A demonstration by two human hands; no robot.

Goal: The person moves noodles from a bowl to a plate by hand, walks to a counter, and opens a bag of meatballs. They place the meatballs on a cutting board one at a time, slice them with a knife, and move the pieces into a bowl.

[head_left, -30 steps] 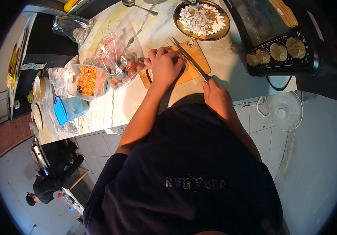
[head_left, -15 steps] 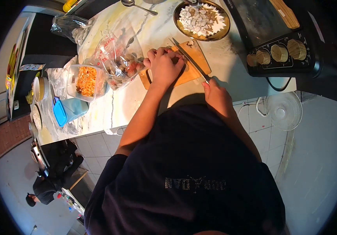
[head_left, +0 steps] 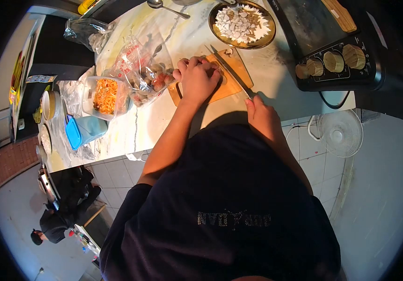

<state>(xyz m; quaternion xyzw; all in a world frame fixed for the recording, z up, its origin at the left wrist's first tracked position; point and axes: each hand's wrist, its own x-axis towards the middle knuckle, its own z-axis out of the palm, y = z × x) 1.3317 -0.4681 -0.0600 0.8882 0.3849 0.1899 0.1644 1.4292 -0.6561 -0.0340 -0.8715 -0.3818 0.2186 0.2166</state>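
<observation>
My right hand (head_left: 261, 114) is closed round the handle of a knife (head_left: 232, 72), whose blade lies slantwise over a wooden cutting board (head_left: 239, 70). My left hand (head_left: 197, 79) rests on the board with its fingers curled; what they hold, if anything, is hidden under them. A small brownish piece (head_left: 229, 52) sits at the board's far edge. Beside my left hand is a clear plastic bag (head_left: 140, 70) with several round items in it. Beyond the board stands a plate (head_left: 214, 33) of chopped white pieces.
Left of the bag are a clear container (head_left: 87, 96) of shredded orange food and a blue-lidded container (head_left: 73, 133). A spoon (head_left: 169, 10) lies at the back. A black appliance with knobs (head_left: 334, 62) stands right. A person (head_left: 54, 225) is at lower left; a fan (head_left: 339, 133) stands below.
The view has shifted slightly. The knife and both hands keep nearly the same places relative to the board.
</observation>
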